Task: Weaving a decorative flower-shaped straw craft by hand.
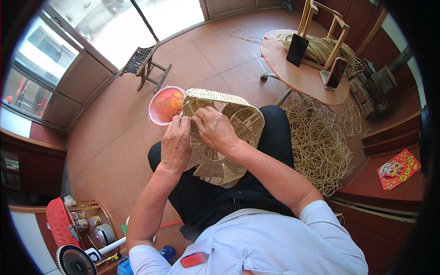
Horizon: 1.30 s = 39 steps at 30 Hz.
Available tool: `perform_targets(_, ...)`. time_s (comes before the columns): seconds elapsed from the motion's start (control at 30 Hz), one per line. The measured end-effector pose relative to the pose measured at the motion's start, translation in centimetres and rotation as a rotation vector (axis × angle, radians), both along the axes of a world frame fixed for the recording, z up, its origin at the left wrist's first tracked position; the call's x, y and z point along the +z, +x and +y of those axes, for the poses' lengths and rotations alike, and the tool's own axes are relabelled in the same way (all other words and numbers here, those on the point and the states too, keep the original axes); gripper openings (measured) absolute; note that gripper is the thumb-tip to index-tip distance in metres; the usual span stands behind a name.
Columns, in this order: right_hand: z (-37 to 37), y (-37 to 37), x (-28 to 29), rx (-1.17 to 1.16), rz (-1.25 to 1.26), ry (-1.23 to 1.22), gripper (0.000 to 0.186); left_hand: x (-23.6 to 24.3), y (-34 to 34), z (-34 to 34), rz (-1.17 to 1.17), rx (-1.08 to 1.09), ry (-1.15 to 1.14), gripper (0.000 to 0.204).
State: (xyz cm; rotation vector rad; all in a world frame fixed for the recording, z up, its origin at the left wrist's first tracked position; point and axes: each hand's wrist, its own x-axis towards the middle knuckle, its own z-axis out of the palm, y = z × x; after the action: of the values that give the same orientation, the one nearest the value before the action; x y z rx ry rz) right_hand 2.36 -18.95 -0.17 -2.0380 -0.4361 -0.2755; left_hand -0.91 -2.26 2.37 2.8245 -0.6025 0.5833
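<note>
A woven straw-coloured basket (pixel 238 103), with a braided rim and gaps in its weave, rests tilted across my lap between my knees. At its left edge my left hand (pixel 176 143) is closed, thumb and fingers pinched together around something too small to make out. My right hand (pixel 214 128) lies over the basket beside it, fingers curled and pinching at the same edge. The fingertips of both hands nearly meet there. What they grip, perhaps a strand of the weave, is hidden by the fingers.
A red plastic basin (pixel 167 104) stands just beyond my left hand. Loose straw cord (pixel 318 146) is heaped right of my knee. A round table (pixel 275 52) carries two phones, a wooden frame and coiled cord. A folding stool (pixel 149 66) stands far left; a fan (pixel 75 261) is near left.
</note>
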Motion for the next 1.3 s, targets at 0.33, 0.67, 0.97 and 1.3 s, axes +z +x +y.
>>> perform_targets(0.33, 0.6, -0.1, 0.1, -0.073, 0.005, -0.027, 0.019, 1.0, 0.7, 2.1, 0.160, -0.005, -0.245, 0.012)
perform_targets(0.67, 0.2, -0.2, 0.0, -0.027, -0.032, -0.058, 0.017, 1.5, 0.5, 1.1, 0.323, 0.151, -0.375, 0.019)
perform_targets(0.97, 0.0, -0.4, -0.1, -0.026, -0.049, -0.045, 0.016, 1.7, 1.1, 1.1, 0.350, 0.140, -0.289, 0.020)
perform_targets(1.3, -0.1, -0.2, -0.2, -0.001, -0.030, -0.071, 0.018, 1.3, 1.5, 0.8, 0.241, 0.078, 0.074, 0.012)
